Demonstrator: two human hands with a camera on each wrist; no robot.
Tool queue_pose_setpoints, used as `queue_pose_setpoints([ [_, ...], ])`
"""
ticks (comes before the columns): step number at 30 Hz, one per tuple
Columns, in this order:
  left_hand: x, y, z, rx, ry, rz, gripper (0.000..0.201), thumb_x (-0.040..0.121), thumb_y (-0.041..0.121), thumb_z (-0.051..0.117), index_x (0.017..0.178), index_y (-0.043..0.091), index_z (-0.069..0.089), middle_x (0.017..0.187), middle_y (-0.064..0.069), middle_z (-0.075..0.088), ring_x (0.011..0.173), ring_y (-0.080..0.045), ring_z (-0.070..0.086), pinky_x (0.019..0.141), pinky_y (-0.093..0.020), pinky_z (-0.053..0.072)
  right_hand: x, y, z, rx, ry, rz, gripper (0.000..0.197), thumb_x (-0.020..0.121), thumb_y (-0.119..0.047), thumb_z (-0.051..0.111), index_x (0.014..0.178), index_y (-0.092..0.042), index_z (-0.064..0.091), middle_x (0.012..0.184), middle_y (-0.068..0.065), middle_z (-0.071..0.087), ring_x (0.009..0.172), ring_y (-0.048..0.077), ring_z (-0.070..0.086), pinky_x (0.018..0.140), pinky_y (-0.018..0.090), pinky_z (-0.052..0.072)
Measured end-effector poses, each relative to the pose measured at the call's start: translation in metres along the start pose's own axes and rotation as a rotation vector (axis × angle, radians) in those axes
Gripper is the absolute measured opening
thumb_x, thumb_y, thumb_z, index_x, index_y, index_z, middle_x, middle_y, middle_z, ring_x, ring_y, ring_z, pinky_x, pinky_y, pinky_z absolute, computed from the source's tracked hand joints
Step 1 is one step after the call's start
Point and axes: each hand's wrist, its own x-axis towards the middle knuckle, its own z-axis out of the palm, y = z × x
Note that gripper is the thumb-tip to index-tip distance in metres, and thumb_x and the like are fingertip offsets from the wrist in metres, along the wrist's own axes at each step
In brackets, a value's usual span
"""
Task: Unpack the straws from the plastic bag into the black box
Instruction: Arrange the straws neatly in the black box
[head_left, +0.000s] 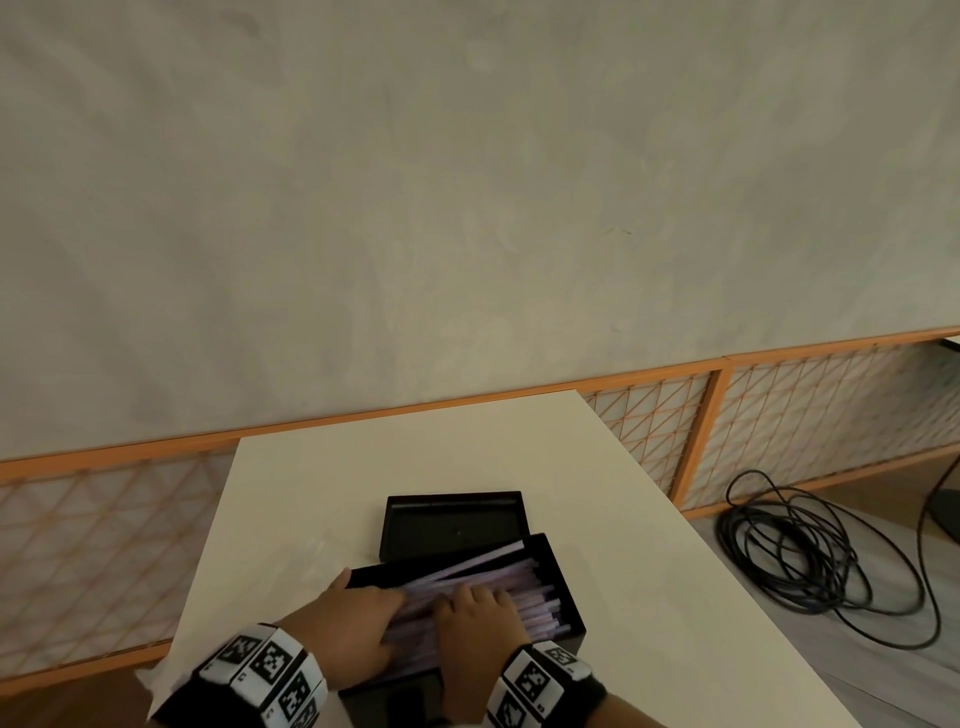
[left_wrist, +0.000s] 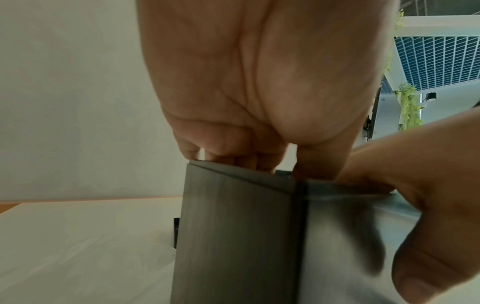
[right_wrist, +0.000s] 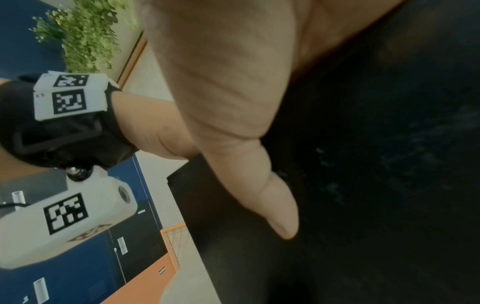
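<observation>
The black box (head_left: 560, 581) lies on the white table (head_left: 363, 467), filled with pale lilac straws (head_left: 524, 587); one straw rests slanted across its far rim. My left hand (head_left: 353, 623) reaches over the box's left end, fingers stretched onto the straws. My right hand (head_left: 478, 618) sits beside it, fingers bent down into the bundle. In the left wrist view my left hand's fingers (left_wrist: 233, 158) go over the box wall (left_wrist: 233, 226), and the right hand (left_wrist: 428, 185) lies on a glossy, blurred film. The right wrist view shows only my thumb (right_wrist: 259, 185) against the black box (right_wrist: 363, 226).
A second shallow black tray (head_left: 452, 525) lies just behind the box, touching it. The table's right edge runs close by the box. On the floor to the right lies a coil of black cable (head_left: 810, 556). An orange-framed lattice panel (head_left: 779, 415) lines the wall.
</observation>
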Motion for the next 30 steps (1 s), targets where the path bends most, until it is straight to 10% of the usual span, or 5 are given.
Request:
queue_pose_setpoints([
  [3,0.003,-0.002,0.005,0.067,-0.01,-0.004,0.047,0.09,0.033,0.043,0.137,0.028,0.039,0.13,-0.001,0.053,0.123,-0.02,0.049,0.121,-0.044,0.009,0.014,0.001,0.02,0.018,0.235,0.033,0.043,0.062,-0.035,0.031,0.062,-0.024,0.073,0.06,-0.003,0.065,0.053,0.016,0.064,0.052,0.035,0.056],
  [9,0.008,-0.001,0.007,0.092,0.052,-0.007,0.057,0.089,0.033,0.045,0.145,0.028,0.031,0.147,0.003,0.036,0.132,-0.019,0.04,0.119,-0.043,0.015,0.014,0.007,0.003,-0.112,0.055,-0.047,0.058,0.091,-0.034,0.046,0.139,-0.005,0.035,0.139,0.022,0.044,0.13,0.037,0.041,0.11,0.058,0.021],
  [13,0.008,-0.003,0.007,0.053,-0.025,-0.008,0.05,0.09,0.035,0.04,0.139,0.035,0.04,0.142,0.009,0.049,0.134,-0.013,0.042,0.12,-0.051,-0.003,0.001,0.0,-0.009,-0.141,0.067,-0.085,0.046,0.094,-0.029,0.042,0.133,-0.004,0.041,0.136,0.021,0.047,0.126,0.036,0.042,0.109,0.052,0.024],
  [18,-0.008,-0.006,-0.003,-0.01,0.119,0.071,0.039,0.088,0.04,0.048,0.123,0.025,0.055,0.133,0.005,0.05,0.118,-0.015,0.051,0.094,-0.027,0.037,-0.029,0.011,-0.036,-0.04,0.053,-0.227,0.043,0.087,-0.026,0.055,0.124,-0.004,0.049,0.127,0.019,0.049,0.117,0.037,0.047,0.097,0.048,0.04],
  [30,-0.033,-0.032,0.018,-0.467,0.344,-0.278,0.049,0.092,0.027,0.058,0.139,0.024,0.042,0.143,-0.002,0.046,0.119,-0.012,0.055,0.1,-0.024,0.044,-0.04,0.04,-0.045,0.156,0.122,-0.142,0.044,0.085,-0.042,0.056,0.12,-0.016,0.059,0.125,0.006,0.06,0.115,0.026,0.057,0.096,0.037,0.046],
])
